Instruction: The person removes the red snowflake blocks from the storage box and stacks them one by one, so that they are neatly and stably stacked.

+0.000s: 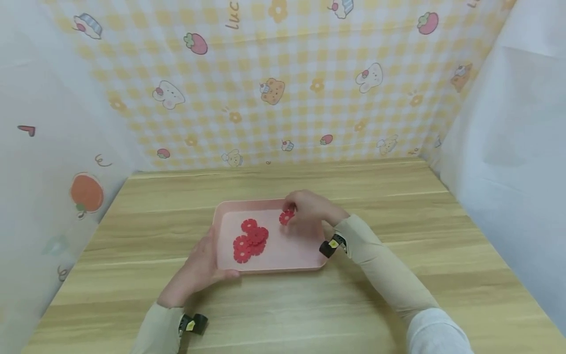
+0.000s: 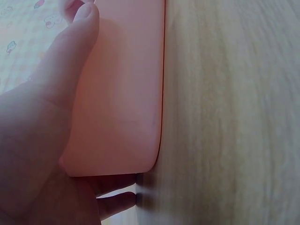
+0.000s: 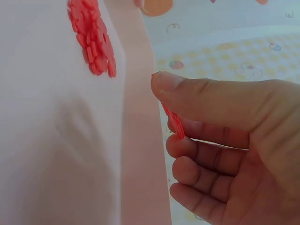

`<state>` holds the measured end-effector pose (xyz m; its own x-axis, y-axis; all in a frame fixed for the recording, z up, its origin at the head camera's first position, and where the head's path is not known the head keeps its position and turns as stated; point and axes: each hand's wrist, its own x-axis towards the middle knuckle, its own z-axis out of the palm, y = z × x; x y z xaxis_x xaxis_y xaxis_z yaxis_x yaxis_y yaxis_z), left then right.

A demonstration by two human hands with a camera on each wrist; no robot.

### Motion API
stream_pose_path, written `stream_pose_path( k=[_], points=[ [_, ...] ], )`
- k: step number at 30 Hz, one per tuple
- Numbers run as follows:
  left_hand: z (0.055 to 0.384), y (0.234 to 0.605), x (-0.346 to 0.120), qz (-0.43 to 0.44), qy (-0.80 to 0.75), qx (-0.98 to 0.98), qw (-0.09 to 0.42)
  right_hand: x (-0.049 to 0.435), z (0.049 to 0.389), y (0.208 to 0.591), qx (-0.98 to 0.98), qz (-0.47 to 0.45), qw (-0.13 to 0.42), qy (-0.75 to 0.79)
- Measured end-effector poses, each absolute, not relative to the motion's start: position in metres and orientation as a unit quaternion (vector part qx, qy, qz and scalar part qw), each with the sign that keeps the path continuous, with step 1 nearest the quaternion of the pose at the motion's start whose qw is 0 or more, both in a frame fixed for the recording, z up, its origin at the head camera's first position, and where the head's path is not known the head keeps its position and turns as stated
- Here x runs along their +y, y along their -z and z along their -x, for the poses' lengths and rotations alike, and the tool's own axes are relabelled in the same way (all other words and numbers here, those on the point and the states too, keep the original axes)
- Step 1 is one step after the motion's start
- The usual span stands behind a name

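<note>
A shallow pink tray (image 1: 289,253) lies on the wooden table. On its left side is a loose pile of red notched discs (image 1: 252,242) with holes in the middle, some overlapping. My left hand (image 1: 202,260) grips the tray's near left corner, thumb along the front wall and fingers at the left side. In the left wrist view the thumb (image 2: 70,51) lies against the pink wall. Over the tray's far right part, my right hand (image 1: 311,206) pinches one red notched disc (image 1: 286,217) between thumb and fingers; the right wrist view shows this disc (image 3: 174,123) edge-on.
The wooden table (image 1: 283,314) stretches around the tray on every side. A yellow checked cloth (image 1: 292,98) with cartoon prints hangs behind it, and white sheets (image 1: 513,123) flank both sides. Each wrist wears a black strap with a small camera (image 1: 329,247).
</note>
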<state>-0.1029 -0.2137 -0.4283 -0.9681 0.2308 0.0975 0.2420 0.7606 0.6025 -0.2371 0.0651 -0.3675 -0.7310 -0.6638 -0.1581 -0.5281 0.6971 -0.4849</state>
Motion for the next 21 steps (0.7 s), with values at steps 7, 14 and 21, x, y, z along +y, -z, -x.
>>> stream_pose_path(
  k=[7, 14, 21],
  points=[
    [0.105, 0.429, -0.216, 0.154, 0.334, -0.929, 0.032, 0.087, 0.237, 0.366, 0.903, 0.332, 0.135, 0.236],
    [0.106, 0.430, -0.216, 0.153, 0.337, -0.928, 0.027, 0.110, 0.238, 0.368, 0.907, 0.326, 0.102, 0.247],
    [0.108, 0.432, -0.216, 0.150, 0.339, -0.929, 0.021, 0.131, 0.235, 0.367, 0.916, 0.301, 0.084, 0.253]
  ],
)
